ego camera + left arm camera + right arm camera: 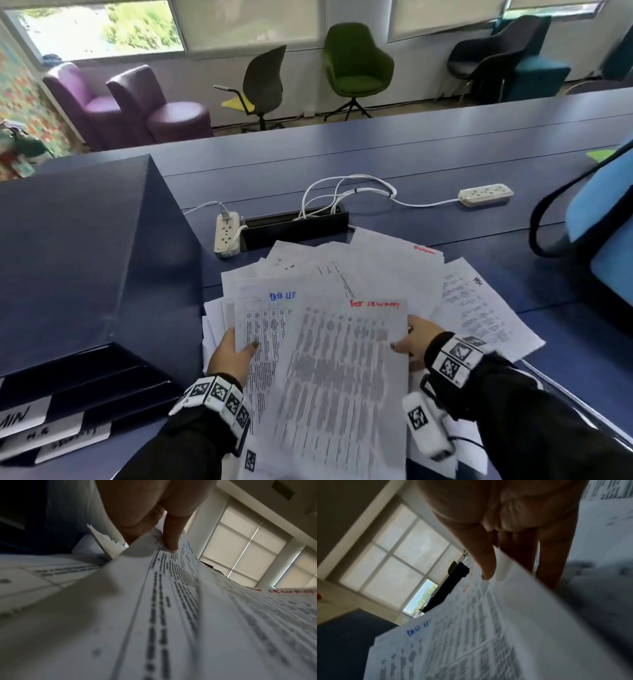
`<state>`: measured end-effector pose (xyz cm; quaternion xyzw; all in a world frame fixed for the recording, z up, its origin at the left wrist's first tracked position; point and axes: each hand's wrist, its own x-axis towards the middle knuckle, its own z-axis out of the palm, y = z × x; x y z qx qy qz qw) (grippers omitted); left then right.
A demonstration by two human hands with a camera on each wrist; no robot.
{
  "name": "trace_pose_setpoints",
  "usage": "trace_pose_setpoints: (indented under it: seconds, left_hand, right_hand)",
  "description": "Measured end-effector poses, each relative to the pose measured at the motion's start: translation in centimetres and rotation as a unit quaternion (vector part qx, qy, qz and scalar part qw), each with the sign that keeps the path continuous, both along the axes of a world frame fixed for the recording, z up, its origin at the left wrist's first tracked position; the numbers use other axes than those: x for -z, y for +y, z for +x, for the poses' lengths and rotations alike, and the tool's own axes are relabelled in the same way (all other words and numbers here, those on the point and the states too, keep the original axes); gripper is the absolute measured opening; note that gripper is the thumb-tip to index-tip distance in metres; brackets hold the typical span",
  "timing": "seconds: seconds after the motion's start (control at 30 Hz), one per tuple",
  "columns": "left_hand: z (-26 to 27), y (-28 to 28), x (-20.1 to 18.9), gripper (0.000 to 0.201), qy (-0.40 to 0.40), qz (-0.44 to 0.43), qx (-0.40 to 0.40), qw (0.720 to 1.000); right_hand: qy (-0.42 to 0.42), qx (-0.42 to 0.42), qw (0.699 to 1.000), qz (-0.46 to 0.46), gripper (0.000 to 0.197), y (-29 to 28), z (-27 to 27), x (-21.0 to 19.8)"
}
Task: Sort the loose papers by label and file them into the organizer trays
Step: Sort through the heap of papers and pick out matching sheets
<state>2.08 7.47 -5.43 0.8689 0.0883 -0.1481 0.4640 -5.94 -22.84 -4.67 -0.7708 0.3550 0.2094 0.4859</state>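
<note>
Head view shows, nearest, the left hand (230, 354) pinching a sheet with a blue label (263, 329), thumb on top. The right hand (412, 341) pinches a sheet with a red label (346, 377), which lies over the blue one. Under them, the loose papers (376, 270) spread in a messy pile on the bench (445, 154). On the left stand the organizer trays (68, 394) with white labels. Farther off lie two power strips. I think the thin sheets could slip or bend, or land in the wrong tray, because the labels are blurry.
</note>
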Motion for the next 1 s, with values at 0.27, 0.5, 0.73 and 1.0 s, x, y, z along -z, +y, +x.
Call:
trace_pose_setpoints:
  seconds: [0.27,0.5,0.73,1.0]
  left_hand:
    - [0.1,-0.1,0.3,0.027,-0.003,-0.012,-0.008,1.0]
    - [2.8,-0.8,-5.1,0.018,-0.094,-0.032,-0.005,0.995]
    - [2.8,-1.7,-14.8,0.005,-0.315,0.008,-0.007,0.949]
    - [0.7,-2.7,-19.6,0.028,-0.513,-0.133,-0.084,0.844]
  right_hand:
    - [0.022,0.037,0.999,0.002,0.027,0.5,-1.0,-0.2]
    - [0.011,0.031,0.995,-0.098,0.021,-1.9,-0.1,0.7]
    - [0.061,0.044,0.99,-0.12,0.037,-2.6,-0.2,0.9]
    - [0.006,0.159,0.987,-0.024,0.023,-0.7,0.5,0.9]
